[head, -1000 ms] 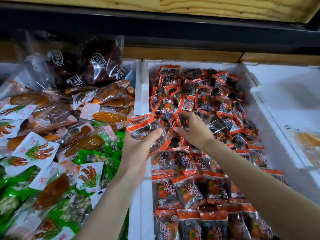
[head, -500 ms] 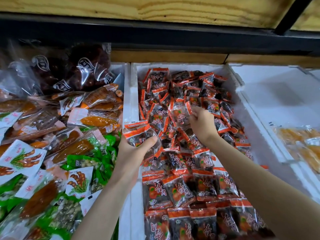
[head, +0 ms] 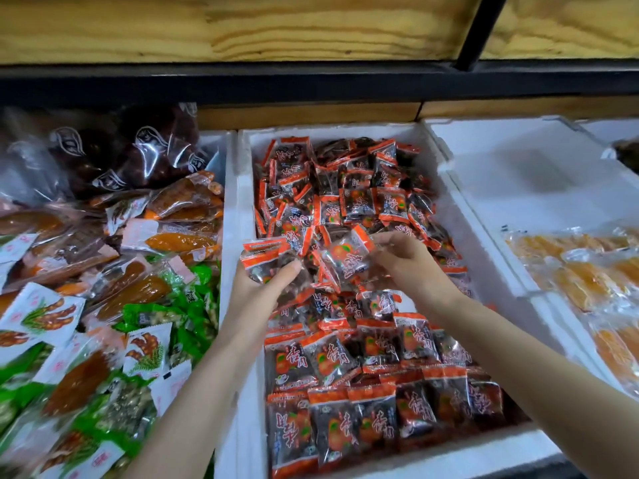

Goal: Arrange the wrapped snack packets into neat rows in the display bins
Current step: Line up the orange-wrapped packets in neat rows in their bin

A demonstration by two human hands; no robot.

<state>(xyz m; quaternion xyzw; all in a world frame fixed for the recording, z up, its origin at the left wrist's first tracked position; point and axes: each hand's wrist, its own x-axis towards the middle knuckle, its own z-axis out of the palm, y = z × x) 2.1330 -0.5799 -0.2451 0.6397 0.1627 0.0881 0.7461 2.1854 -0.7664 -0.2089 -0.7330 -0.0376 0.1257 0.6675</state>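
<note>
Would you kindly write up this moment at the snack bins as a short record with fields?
left: left hand holds a small stack of orange-and-black wrapped packets
right: right hand pinches a single orange-and-black packet
bin: white foam middle bin
near end: packets stand in neat rows
far end: packets lie in a loose heap
left neighbour: mixed green, white and brown packets
right neighbour: clear packets of yellow-orange pieces
</note>
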